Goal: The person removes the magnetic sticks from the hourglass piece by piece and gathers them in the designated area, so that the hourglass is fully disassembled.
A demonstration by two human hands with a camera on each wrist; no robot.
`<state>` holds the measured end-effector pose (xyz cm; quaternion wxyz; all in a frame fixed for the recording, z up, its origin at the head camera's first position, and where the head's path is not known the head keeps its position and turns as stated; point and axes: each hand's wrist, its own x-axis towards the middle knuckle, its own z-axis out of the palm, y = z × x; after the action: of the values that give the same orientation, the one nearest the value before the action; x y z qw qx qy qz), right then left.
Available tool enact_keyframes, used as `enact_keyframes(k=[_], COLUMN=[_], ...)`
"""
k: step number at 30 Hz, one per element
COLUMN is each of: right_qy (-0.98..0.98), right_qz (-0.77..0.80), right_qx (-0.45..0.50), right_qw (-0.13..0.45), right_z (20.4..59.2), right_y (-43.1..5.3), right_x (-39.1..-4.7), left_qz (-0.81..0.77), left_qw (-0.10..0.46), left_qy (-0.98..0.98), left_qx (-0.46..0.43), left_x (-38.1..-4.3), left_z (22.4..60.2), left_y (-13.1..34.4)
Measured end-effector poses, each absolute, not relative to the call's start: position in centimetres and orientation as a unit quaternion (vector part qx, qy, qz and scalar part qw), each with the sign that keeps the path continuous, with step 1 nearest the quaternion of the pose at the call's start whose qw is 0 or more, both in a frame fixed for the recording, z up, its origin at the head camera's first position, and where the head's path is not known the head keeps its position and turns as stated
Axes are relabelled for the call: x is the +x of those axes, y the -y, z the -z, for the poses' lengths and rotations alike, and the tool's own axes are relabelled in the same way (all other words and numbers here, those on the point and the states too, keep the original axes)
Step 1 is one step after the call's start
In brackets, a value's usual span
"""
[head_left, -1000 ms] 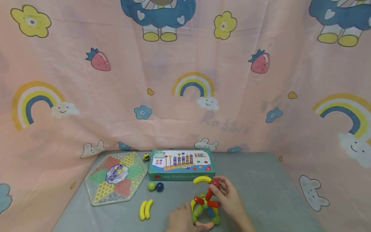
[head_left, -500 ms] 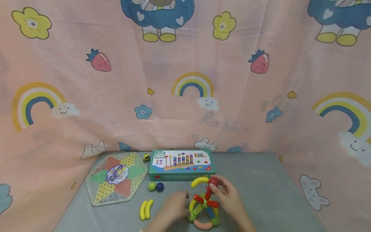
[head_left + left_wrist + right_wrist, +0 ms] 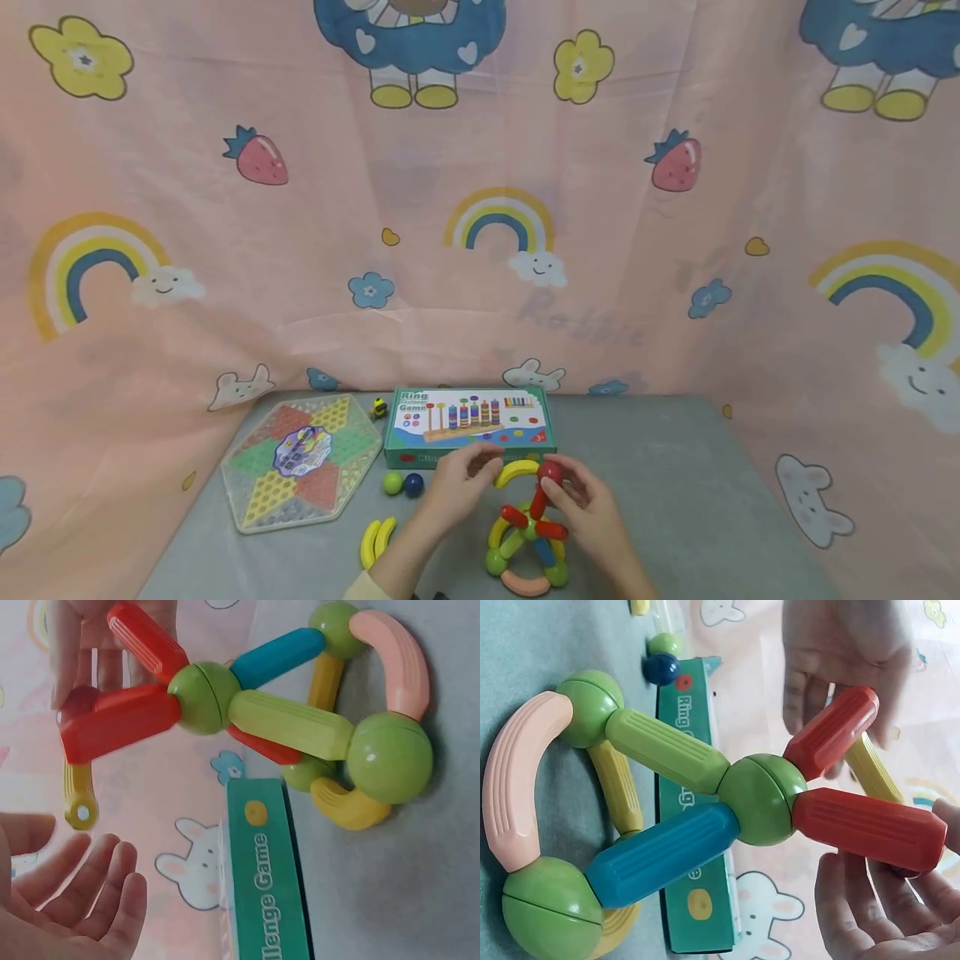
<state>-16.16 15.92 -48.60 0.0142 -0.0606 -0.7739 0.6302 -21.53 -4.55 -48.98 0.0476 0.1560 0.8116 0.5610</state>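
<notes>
A magnetic stick-and-ball structure stands on the table, its top green ball [image 3: 202, 697] carrying several red sticks [image 3: 870, 825]. Below it, a light green stick [image 3: 667, 750] and a blue stick [image 3: 664, 855] slope to a base ring with a peach curved stick [image 3: 526, 583]. My right hand [image 3: 596, 512] pinches a red ball [image 3: 550, 472] at the end of the far red stick. From that ball a yellow curved stick [image 3: 516, 470] reaches left. My left hand [image 3: 456, 492] is at the stick's free end, fingers spread and seemingly just apart from it in the left wrist view.
Behind the structure lies a green Ring Challenge Game box [image 3: 470, 425]. A lime ball [image 3: 392, 482] and a navy ball [image 3: 413, 484] sit left of centre. Two yellow curved sticks [image 3: 372, 542] lie nearer. A hexagonal checkers board [image 3: 300, 462] and a small bee toy [image 3: 378, 407] are at left.
My left hand has left the base of the structure and moved up to the free end of the yellow curved stick. My right hand keeps hold of the red ball, shifting slightly left.
</notes>
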Motion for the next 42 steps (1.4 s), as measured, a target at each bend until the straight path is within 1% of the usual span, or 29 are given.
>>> enact_keyframes(k=[3,7,17,25,28,32,34,37,39,42], right_qy=[0.769,0.763,0.767,0.768,0.765,0.77,0.773,0.772,0.77,0.774], right_qz=[-0.636,-0.645,-0.64,-0.639,-0.643,-0.637,-0.633,-0.634,-0.637,-0.632], right_qx=[-0.057,-0.051,-0.046,-0.038,-0.033,-0.036,-0.038,-0.037,-0.038,-0.045], right_qw=[0.013,0.007,0.008,0.016,0.021,0.025,0.023,0.015,0.011,0.012], right_z=[48.6,48.5,48.1,48.2,48.2,48.1,48.0,48.0,47.9,48.0], right_y=[-15.9,-15.9,-15.7,-15.9,-16.0,-16.1,-16.0,-15.9,-15.8,-15.8], right_x=[-16.1,-16.0,-16.0,-15.9,-15.9,-15.7,-15.6,-15.6,-15.6,-15.5], left_qz=[-0.556,-0.531,-0.477,-0.457,-0.442,-0.447,-0.474,-0.515,-0.529,-0.531], left_qw=[0.047,0.027,0.006,-0.014,-0.046,-0.08,-0.06,0.002,0.048,0.094], left_qy=[-0.809,-0.821,-0.846,-0.864,-0.874,-0.88,-0.871,-0.853,-0.844,-0.838], left_qx=[0.184,0.209,0.237,0.211,0.195,0.144,0.115,0.082,0.076,0.08], left_x=[-21.6,-21.5,-21.6,-21.1,-21.0,-21.0,-21.1,-21.3,-21.4,-21.5], left_z=[48.6,48.4,47.8,47.3,47.3,47.4,47.5,47.8,48.0,48.5], left_y=[4.2,3.8,3.7,3.1,2.9,3.2,3.8,4.8,5.3,5.8])
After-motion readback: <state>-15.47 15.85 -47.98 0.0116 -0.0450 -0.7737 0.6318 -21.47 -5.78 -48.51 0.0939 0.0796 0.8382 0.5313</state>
